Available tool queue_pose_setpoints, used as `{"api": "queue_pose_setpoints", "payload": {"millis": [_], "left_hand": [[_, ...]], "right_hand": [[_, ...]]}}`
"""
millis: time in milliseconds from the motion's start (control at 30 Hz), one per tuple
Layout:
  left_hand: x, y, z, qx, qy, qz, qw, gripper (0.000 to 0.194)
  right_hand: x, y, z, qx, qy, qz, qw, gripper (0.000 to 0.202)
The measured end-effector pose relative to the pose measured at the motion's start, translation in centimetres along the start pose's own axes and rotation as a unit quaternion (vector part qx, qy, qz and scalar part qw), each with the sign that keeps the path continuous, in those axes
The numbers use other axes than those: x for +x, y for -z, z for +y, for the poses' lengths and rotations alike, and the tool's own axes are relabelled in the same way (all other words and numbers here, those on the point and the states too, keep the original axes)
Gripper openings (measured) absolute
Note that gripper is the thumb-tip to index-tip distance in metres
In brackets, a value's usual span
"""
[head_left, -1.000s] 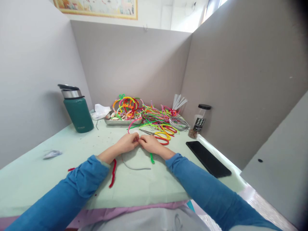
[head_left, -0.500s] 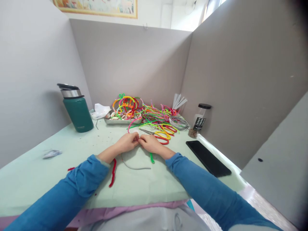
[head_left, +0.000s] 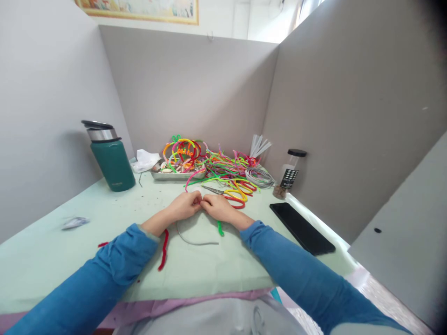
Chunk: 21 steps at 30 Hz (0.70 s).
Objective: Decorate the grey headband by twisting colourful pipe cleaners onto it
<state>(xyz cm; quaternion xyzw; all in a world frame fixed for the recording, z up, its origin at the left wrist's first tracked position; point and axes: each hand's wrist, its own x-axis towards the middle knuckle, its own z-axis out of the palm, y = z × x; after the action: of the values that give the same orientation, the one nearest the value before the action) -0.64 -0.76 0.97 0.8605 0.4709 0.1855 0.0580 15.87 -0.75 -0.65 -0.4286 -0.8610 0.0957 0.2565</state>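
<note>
Near the table's middle, my left hand (head_left: 187,204) and my right hand (head_left: 217,207) meet at the fingertips. Both are closed in a pinch, and the small thing between them is hidden by the fingers. A pink pipe cleaner (head_left: 190,177) curves up from behind my left hand; its lower end is out of sight. Below the hands a thin grey wire (head_left: 197,243) loops over the cloth, coming from under my left hand. A short green pipe cleaner (head_left: 220,228) pokes out under my right hand. By my left forearm lies a red pipe cleaner (head_left: 163,251).
Scissors (head_left: 215,190) lie just behind my right hand, among yellow and red loops (head_left: 237,197). Further back are a metal tray (head_left: 179,177), piled pipe cleaners (head_left: 226,163) and coiled wire (head_left: 260,178). A green bottle (head_left: 113,165) stands left; a jar (head_left: 289,176) and black phone (head_left: 302,228) are right.
The view has shifted very slightly. My hands stay pinched together in the same place, with no clear movement of the things around them.
</note>
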Motion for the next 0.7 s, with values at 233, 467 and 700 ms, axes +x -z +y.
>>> {"api": "queue_pose_setpoints", "payload": {"millis": [233,467,700], "left_hand": [[0.07,-0.12,-0.18,-0.002,-0.002,-0.001,1.0,0.015],[0.06,0.01,0.06,0.001,-0.001,-0.003,1.0,0.014],[0.14,-0.08,-0.12,0.007,-0.006,0.002,1.0,0.015]], "right_hand": [[-0.01,-0.03,0.01,-0.015,0.0,0.002,1.0,0.021],[-0.02,0.09,-0.08,-0.024,0.0,-0.001,1.0,0.022],[-0.02,-0.01,-0.02,-0.024,0.002,0.002,1.0,0.022]]}}
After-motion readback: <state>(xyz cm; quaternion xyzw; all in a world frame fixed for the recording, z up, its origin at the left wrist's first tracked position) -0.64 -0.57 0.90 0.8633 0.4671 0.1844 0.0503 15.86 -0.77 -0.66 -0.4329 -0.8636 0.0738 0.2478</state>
